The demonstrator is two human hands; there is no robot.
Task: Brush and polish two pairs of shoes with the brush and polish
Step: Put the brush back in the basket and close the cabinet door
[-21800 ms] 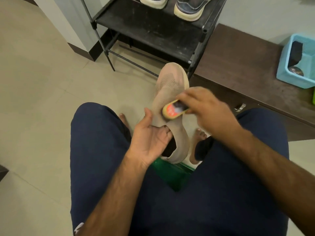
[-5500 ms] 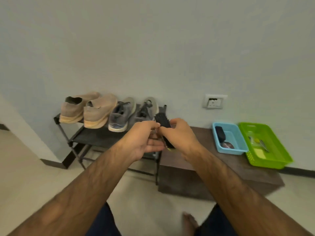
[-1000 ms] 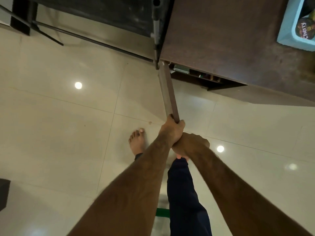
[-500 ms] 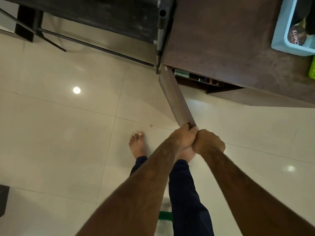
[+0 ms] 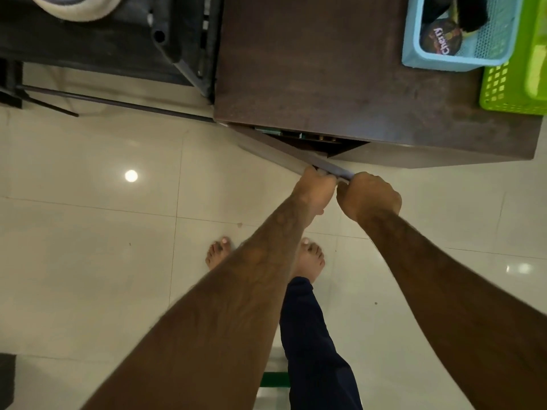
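My left hand [image 5: 315,189] grips the free edge of the brown cabinet door [image 5: 278,150], which stands a little ajar. Right beside it, my right hand [image 5: 370,199] is a closed fist touching the door's end; nothing shows inside the fist. A round polish tin [image 5: 441,39] marked "Cherry" lies in the blue basket [image 5: 444,63] on the cabinet top, with a black brush [image 5: 470,11] partly visible above it. The pale sole of one shoe [image 5: 74,8] shows on the black rack [image 5: 97,45] at the top left.
The dark brown cabinet [image 5: 310,69] stands against the rack's right side. A green basket [image 5: 503,93] sits at its right edge. Both bare feet [image 5: 309,258] rest on the glossy tiled floor [image 5: 88,232]. A green stool [image 5: 275,379] is low behind my legs.
The cabinet door has swung from wide open to only slightly ajar, with my left hand on its edge. Both hands moved up and right with it.
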